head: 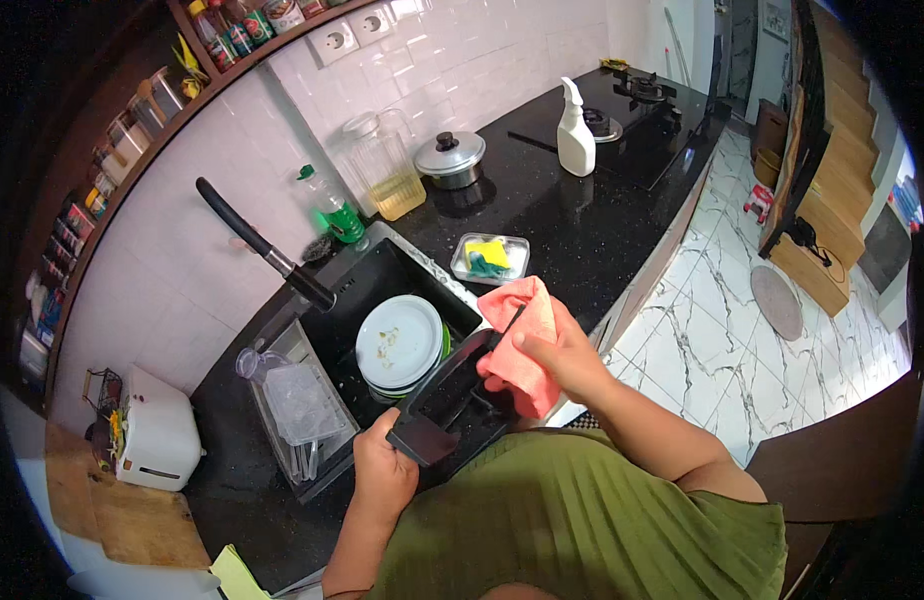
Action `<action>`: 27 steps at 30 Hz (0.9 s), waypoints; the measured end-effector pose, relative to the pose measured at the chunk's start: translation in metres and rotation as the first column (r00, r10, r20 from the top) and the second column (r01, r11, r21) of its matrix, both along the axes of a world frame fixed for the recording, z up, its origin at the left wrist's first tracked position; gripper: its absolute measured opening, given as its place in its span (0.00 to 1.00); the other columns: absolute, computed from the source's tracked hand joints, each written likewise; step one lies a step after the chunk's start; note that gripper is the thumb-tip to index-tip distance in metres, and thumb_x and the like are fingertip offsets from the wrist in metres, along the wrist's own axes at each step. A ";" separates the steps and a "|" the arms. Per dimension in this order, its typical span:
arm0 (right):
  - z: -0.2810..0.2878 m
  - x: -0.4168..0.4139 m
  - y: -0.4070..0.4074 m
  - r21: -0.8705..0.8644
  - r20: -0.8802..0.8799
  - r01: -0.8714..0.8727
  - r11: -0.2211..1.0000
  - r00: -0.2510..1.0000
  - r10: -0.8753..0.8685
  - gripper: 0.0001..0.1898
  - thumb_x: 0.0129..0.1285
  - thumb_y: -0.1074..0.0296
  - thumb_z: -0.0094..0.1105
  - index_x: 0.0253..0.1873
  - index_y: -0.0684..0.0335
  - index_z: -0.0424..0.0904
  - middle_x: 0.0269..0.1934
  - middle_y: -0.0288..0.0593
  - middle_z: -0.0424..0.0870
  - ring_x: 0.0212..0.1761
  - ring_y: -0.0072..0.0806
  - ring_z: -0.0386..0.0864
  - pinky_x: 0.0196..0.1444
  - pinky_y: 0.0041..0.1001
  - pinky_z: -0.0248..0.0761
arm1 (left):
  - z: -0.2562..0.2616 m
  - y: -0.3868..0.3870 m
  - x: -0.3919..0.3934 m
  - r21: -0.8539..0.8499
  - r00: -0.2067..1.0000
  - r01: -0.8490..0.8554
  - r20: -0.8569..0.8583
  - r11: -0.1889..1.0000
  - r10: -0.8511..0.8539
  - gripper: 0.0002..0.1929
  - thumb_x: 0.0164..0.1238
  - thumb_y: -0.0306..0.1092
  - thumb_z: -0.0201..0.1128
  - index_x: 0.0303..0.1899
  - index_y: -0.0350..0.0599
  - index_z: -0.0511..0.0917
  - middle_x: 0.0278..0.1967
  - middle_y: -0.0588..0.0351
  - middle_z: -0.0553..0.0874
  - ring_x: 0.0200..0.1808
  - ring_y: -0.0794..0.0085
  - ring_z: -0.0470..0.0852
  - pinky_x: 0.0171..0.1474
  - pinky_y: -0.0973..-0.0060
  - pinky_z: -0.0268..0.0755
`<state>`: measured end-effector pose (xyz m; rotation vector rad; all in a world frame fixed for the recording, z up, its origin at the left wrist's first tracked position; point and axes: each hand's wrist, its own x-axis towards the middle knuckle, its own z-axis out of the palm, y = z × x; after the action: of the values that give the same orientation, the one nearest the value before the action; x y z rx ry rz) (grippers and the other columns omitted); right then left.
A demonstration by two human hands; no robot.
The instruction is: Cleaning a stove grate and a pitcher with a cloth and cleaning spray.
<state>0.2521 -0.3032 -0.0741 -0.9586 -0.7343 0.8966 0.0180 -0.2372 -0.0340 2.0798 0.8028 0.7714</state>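
Note:
My left hand (387, 457) grips the near left end of a black open container (426, 441), tilted in front of my waist. A coral-pink cloth (537, 375) is bunched in my right hand (574, 360), pressed against the container's right end. Part of that end is hidden by the cloth. Beyond the container, a stack of plates (399, 337) stands in the black sink (334, 322); food scraps stick to the top white plate. Next to the sink's far right edge, a clear dish (518, 259) holds a yellow-and-green sponge (487, 256).
A black faucet (244, 225) arches over the sink. Left of the basin, a rack holds clear plastic containers (304, 401), with a white toaster (158, 431) farther left. On the black counter stand a green soap bottle (342, 214), a pitcher (387, 169), a lidded pot (453, 159) and a spray bottle (576, 139).

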 end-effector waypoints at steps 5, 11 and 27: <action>0.004 -0.014 -0.001 -0.059 -0.058 -0.052 0.997 0.997 0.049 0.14 0.69 0.66 0.52 0.54 0.66 0.67 0.38 0.45 0.81 0.35 0.26 0.81 0.40 0.26 0.76 | -0.004 0.002 -0.002 0.024 0.998 0.037 0.051 0.999 -0.039 0.05 0.65 0.28 0.58 0.34 0.35 0.77 0.25 0.53 0.80 0.28 0.74 0.77 0.33 0.75 0.69; -0.027 -0.010 0.006 -0.270 0.194 0.061 0.961 0.981 -0.008 0.15 0.71 0.58 0.52 0.45 0.67 0.76 0.37 0.41 0.82 0.37 0.21 0.79 0.42 0.26 0.74 | -0.006 0.003 -0.006 0.100 0.999 -0.015 -0.051 0.995 0.020 0.04 0.62 0.24 0.55 0.34 0.35 0.77 0.24 0.52 0.81 0.28 0.69 0.79 0.33 0.74 0.70; -0.026 0.013 0.035 0.092 0.232 -0.662 0.744 0.741 0.630 0.22 0.67 0.72 0.52 0.65 0.64 0.66 0.54 0.40 0.77 0.56 0.29 0.75 0.61 0.32 0.65 | -0.024 0.022 -0.029 0.140 0.999 0.010 0.049 0.990 -0.017 0.04 0.57 0.26 0.59 0.33 0.36 0.75 0.24 0.49 0.80 0.27 0.64 0.80 0.34 0.73 0.71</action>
<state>0.2648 -0.2679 -0.1006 -0.6288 -1.3382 1.3384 -0.0110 -0.2156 -0.0575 2.1779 0.7244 0.8911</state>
